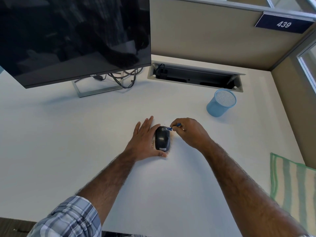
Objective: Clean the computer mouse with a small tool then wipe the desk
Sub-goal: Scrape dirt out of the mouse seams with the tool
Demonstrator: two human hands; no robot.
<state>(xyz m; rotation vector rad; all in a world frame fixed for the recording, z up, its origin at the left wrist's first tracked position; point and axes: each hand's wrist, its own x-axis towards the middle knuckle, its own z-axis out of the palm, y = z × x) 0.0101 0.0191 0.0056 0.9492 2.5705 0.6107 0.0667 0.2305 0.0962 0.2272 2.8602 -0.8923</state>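
**Mouse braced, tool at its front edge**

At far left the monitor [73,36] stands dark and well clear of the work. On the white surface [85,134] my left hand [145,139] lies flat, fingers straight along the left flank of the mouse [162,139] and thumb laid across its near end. It braces the mouse rather than gripping it.

The mouse sits near the middle of the surface, belly down, with its logo end towards me. Pale crumbs [152,142] lie scattered around its base. I judge it light, with a hard, smooth shell that would skate on this slick top if pushed from one side. The flanks and rear are therefore the places to steady it. The buttons and wheel should be left free, since they give under pressure.

The tool [170,128] is a short blue stick. Its tip touches the front right of the mouse, near the button edge. It looks thin and slightly springy, so I would work it with light strokes. My right hand [189,132] pinches it close to the tip, fingers curled tight around it, which gives fine control but little reach.

Further right a blue mesh cup [220,104] stands well apart. At the right edge lies a green striped cloth [294,185], soft and limp. It is best gathered in a loose bunch for the wipe that is not yet begun.
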